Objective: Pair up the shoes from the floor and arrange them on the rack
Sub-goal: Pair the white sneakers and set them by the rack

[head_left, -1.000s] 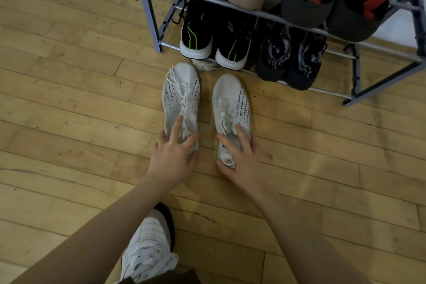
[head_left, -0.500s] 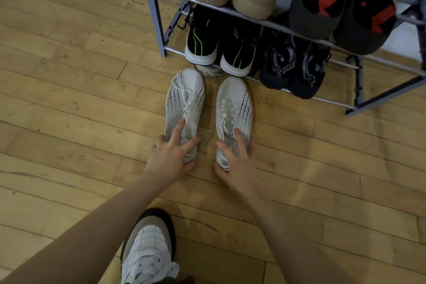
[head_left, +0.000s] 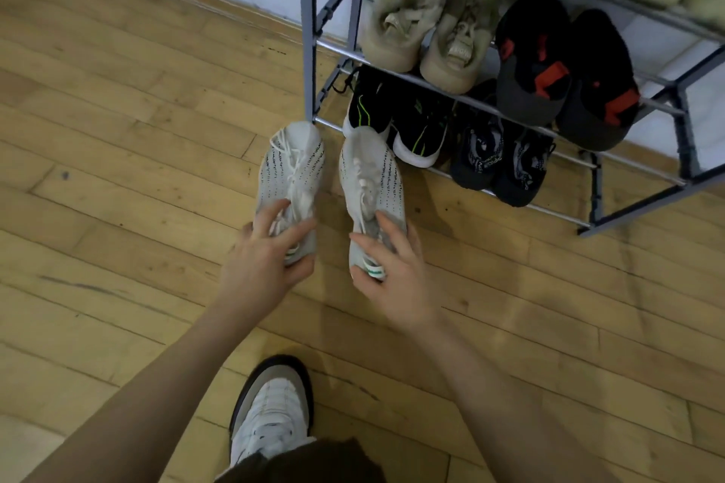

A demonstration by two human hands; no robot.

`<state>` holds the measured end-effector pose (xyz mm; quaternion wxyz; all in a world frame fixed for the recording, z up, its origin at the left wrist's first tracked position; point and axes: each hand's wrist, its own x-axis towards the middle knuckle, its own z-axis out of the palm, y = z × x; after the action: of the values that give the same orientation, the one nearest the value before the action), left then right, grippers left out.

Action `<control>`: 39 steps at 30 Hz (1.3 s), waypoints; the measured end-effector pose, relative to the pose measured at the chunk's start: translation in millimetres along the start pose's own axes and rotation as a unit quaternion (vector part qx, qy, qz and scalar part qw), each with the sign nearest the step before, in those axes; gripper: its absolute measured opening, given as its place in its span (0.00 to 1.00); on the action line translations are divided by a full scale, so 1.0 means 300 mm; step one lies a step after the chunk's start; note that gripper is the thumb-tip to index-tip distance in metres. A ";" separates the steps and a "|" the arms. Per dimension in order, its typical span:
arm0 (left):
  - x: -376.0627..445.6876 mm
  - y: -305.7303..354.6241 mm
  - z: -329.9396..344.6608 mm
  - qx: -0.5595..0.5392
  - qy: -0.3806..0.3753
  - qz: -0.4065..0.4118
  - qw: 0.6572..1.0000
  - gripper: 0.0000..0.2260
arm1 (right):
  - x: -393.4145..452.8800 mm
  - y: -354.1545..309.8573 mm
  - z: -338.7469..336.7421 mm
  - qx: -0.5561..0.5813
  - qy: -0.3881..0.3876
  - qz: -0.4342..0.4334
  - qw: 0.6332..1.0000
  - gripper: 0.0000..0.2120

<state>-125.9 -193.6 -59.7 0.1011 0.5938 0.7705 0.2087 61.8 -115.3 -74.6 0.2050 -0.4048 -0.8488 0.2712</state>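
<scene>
you are gripping the heel end of the left white sneaker with your left hand, fingers curled over its collar and thumb wrapping the inner side, so that hand is closing firmly on the shoe. your right hand is doing the same with the right white sneaker, fingers spread over the collar and thumb pressing the near side of the heel. both sneakers are pointing toe-first toward the rack, side by side with a gap between them, just in front of its lowest rail; whether they are resting on the floor or lifted is unclear. the left sneaker's toe is sitting right at the rack's front left post, and the right one's toe is overlapping the black and green pair on the rack's bottom tier. beside that pair a black patterned pair is sitting, and on the tier above, a beige pair and a black and red pair.
</scene>
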 end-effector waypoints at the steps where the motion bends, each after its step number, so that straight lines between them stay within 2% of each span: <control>1: 0.008 0.004 -0.043 -0.007 0.019 -0.003 1.000 0.21 | 0.024 -0.031 -0.019 0.003 -0.007 -0.012 1.000 0.21; 13: 0.070 0.068 -0.646 -0.015 0.221 -0.003 0.975 0.19 | 0.351 -0.481 -0.336 -0.005 0.052 -0.232 0.971 0.18; 17: 0.103 0.141 -0.829 0.001 0.275 0.021 0.961 0.19 | 0.395 -0.650 -0.487 0.007 0.101 -0.268 0.958 0.20; 23: 0.177 0.299 -1.052 0.017 0.346 0.083 0.935 0.18 | 0.457 -0.782 -0.746 -0.047 0.194 -0.333 0.922 0.18; 28: 0.297 0.456 -1.115 0.022 0.350 0.140 0.926 0.18 | 0.484 -0.775 -0.934 -0.080 0.246 -0.288 0.922 0.19; 34: 0.518 0.664 -1.057 -0.007 0.332 0.181 0.926 0.16 | 0.494 -0.639 -1.112 -0.127 0.291 -0.205 0.926 0.21; 39: 0.691 0.797 -0.990 -0.059 0.294 0.216 0.929 0.20 | 0.542 -0.557 -1.235 -0.172 0.288 -0.125 0.934 0.23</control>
<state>-94.1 -5.3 329.9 -0.1425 0.6509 0.6048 0.4362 80.3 35.8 335.7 0.4000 -0.3853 -0.8309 -0.0344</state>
